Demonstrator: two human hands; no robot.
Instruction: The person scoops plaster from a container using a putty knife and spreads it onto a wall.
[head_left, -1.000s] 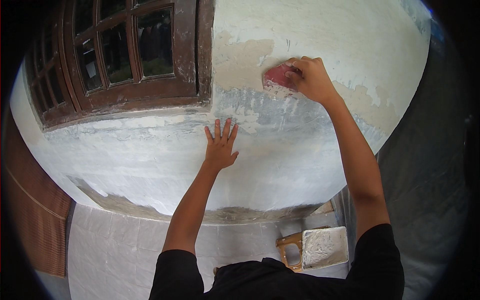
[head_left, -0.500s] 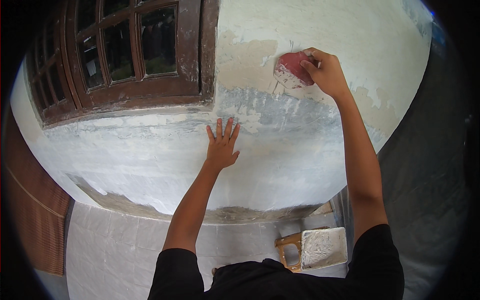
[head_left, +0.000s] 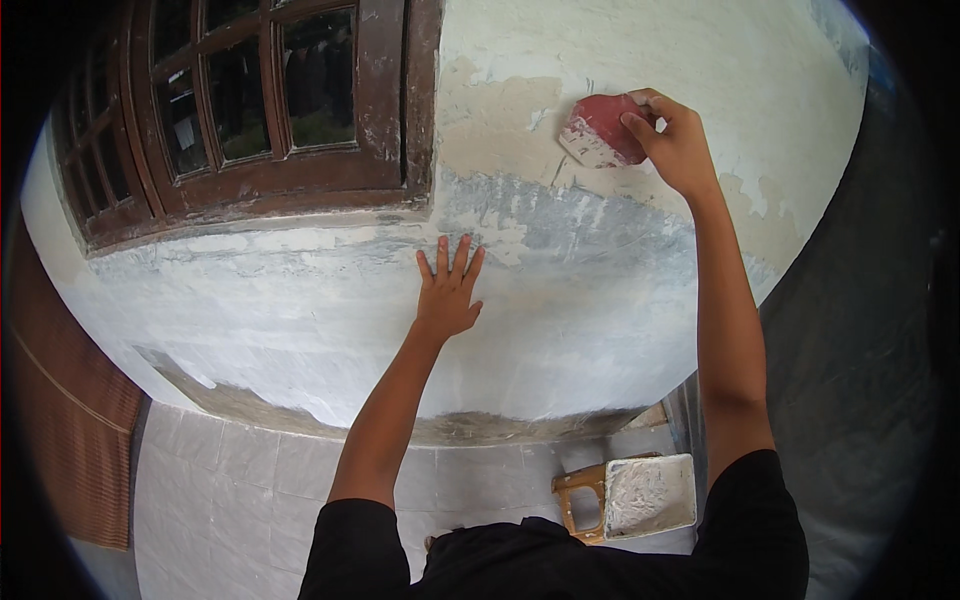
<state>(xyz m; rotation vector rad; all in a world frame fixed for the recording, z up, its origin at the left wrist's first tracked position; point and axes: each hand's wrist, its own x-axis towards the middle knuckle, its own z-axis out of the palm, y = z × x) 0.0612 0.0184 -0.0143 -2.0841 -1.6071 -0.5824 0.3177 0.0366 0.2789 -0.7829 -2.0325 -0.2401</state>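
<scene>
My right hand (head_left: pixel 672 138) is closed around the edge of a red scraper (head_left: pixel 606 128), a flat plate smeared with white putty along its lower left side. The scraper is up against the upper part of the wall (head_left: pixel 560 320), right of the window; whether its edge touches the surface I cannot tell. Below the window's right corner, my left hand (head_left: pixel 449 290) lies flat on the wall with fingers spread, holding nothing. Around both hands the wall is patchy, with white, beige and bluish-grey areas.
A brown wooden window (head_left: pixel 290 170) with glass panes fills the upper left. Low at the right, a white tray of putty (head_left: pixel 690 500) rests on a yellow-brown stool (head_left: pixel 562 490). Grey tiles (head_left: pixel 230 490) cover the floor. A brown ribbed mat (head_left: pixel 75 430) hangs at the far left.
My right hand has moved slightly right and up with the scraper, which has tilted a little. The left hand stays in the same place on the wall.
</scene>
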